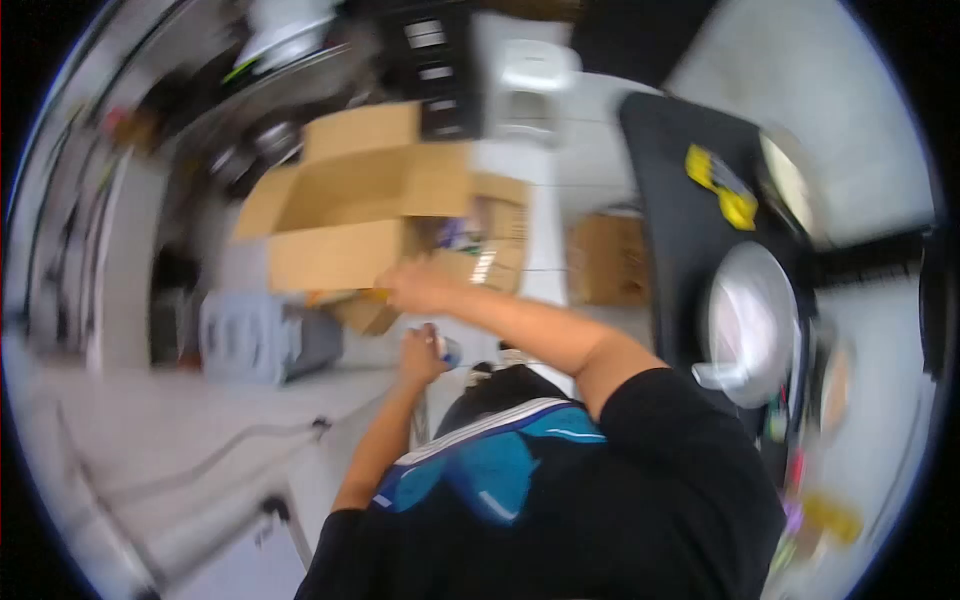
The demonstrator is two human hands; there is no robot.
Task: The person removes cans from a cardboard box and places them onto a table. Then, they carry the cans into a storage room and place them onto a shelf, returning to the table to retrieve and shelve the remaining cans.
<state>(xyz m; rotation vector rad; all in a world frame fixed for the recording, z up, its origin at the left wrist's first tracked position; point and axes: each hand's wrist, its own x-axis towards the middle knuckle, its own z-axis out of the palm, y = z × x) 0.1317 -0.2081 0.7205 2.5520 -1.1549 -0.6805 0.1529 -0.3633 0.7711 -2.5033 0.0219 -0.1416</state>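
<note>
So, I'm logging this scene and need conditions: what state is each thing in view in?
Large cardboard box: open, flaps spread.
Second cardboard box: open, contents too blurred to name.
Blue-and-white container: held in the left hand; open or sealed, I can't tell.
Right hand: at the large box's edge, grip unclear.
White stool: upright.
Yellow-and-black packet: lying on the black table.

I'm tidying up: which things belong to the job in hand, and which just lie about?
Likely in the job:
- left hand, holding a blurred blue-and-white item
- right hand, at the open cardboard box

Apparently just lying about:
- white stool
- yellow packet
- grey container
</note>
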